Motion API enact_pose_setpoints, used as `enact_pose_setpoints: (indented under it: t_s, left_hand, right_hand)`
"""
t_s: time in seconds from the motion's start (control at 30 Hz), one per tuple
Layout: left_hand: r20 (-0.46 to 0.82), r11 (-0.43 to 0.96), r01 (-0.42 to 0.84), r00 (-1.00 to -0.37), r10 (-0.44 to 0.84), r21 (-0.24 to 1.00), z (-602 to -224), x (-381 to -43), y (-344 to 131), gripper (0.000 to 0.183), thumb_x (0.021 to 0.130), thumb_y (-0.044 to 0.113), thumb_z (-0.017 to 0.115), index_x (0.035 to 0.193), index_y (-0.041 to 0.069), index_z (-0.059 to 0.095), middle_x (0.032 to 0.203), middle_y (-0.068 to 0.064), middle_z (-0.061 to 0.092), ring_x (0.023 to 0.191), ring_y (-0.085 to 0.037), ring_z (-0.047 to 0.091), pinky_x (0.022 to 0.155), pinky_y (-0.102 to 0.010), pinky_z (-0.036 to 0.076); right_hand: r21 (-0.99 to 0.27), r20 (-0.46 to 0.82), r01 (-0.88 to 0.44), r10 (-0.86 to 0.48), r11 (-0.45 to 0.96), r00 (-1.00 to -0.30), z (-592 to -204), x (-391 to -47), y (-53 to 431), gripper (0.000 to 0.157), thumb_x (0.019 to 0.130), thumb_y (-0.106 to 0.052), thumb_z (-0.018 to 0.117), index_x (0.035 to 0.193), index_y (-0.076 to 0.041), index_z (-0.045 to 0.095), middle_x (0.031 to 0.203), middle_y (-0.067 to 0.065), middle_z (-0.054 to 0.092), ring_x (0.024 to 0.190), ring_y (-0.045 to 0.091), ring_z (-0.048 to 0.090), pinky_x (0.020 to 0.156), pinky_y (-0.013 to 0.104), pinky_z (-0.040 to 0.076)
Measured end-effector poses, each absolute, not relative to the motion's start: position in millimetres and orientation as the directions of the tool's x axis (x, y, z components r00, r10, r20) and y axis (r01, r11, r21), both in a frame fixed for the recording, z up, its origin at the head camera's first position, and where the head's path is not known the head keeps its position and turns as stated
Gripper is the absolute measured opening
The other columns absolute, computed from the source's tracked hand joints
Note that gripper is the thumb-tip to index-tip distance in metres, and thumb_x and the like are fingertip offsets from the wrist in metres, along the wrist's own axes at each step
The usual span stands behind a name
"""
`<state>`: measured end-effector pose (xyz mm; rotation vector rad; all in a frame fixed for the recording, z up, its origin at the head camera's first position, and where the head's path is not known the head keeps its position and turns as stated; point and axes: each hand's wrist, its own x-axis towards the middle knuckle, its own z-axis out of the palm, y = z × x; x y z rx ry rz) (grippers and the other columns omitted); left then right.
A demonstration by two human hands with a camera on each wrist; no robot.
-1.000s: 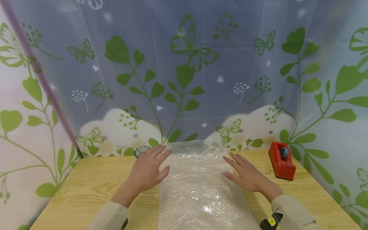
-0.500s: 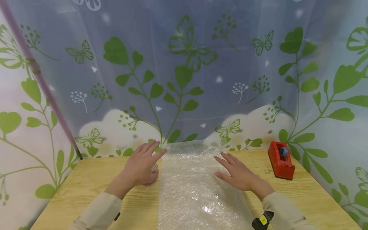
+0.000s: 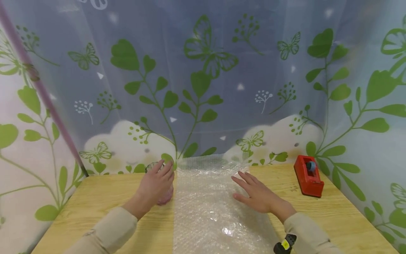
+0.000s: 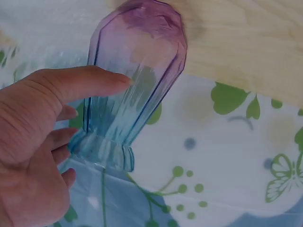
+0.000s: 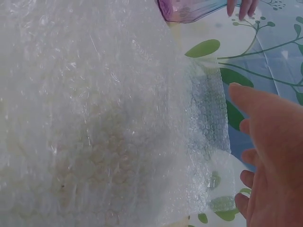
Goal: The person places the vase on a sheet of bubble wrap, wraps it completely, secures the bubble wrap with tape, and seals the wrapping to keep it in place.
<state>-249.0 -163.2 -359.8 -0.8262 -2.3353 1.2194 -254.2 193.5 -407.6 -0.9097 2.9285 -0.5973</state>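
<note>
A faceted glass vase point(image 4: 137, 71), purple at its base and pale blue at its flared rim, stands left of the bubble wrap. My left hand point(image 3: 155, 185) grips it, the thumb across the near side and the other fingers behind the glass. In the head view that hand covers most of the vase point(image 3: 165, 197). A long sheet of bubble wrap point(image 3: 212, 208) lies down the middle of the table, its far end against the curtain. Over its right edge hovers my right hand point(image 3: 258, 194), fingers extended and holding nothing.
At the back right of the wooden table point(image 3: 108, 197) stands a red tape dispenser point(image 3: 309, 176) with a small blue roll. A patterned curtain point(image 3: 203, 88) encloses the back and both sides. A pink pole point(image 3: 47, 95) slants down at the left.
My left hand has moved left off the bubble wrap's edge and taken hold of the glass vase. My right hand has drifted slightly left, its fingers still extended.
</note>
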Motion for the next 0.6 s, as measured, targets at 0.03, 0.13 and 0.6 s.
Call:
enact_pose_setpoints:
  t_s: [0.03,0.13,0.6]
  left_hand:
    - [0.048,0.423,0.304,-0.762,0.646,-0.854,-362,-250,-162,0.04,0.089,0.014,0.064,0.128,0.023,0.06,0.137,0.005,0.051,0.132,-0.017,0.037,0.11,-0.038,0.023]
    - [0.029,0.34,0.234,-0.786,0.618,-0.911,-367,-251,-157,0.037,0.092,0.023,0.059,0.129,0.029,0.059,0.134,0.011,0.052,0.131,-0.014,0.037,0.11,-0.039,0.021]
    - [-0.187,0.073,0.218,-0.935,0.301,-0.973,-380,-260,-134,0.088,0.067,0.046,0.082,0.144,0.037,0.038,0.15,0.012,0.033,0.14,-0.019,0.021,0.113,-0.045,0.006]
  right_hand:
    - [-0.367,0.093,-0.543,-0.551,0.755,-0.829,-408,-254,193,0.066,0.098,-0.049,0.044,0.15,-0.012,0.03,0.154,0.019,0.018,0.139,0.043,0.014,0.105,0.061,0.019]
    - [-0.372,0.084,-0.538,-0.55,0.756,-0.831,-410,-255,191,0.065,0.098,-0.05,0.044,0.15,-0.013,0.03,0.154,0.019,0.018,0.139,0.042,0.014,0.106,0.061,0.019]
    - [-0.379,0.099,-0.561,-0.57,0.736,-0.815,-420,-259,179,0.064,0.098,-0.049,0.043,0.149,-0.011,0.033,0.154,0.019,0.02,0.139,0.042,0.016,0.105,0.061,0.021]
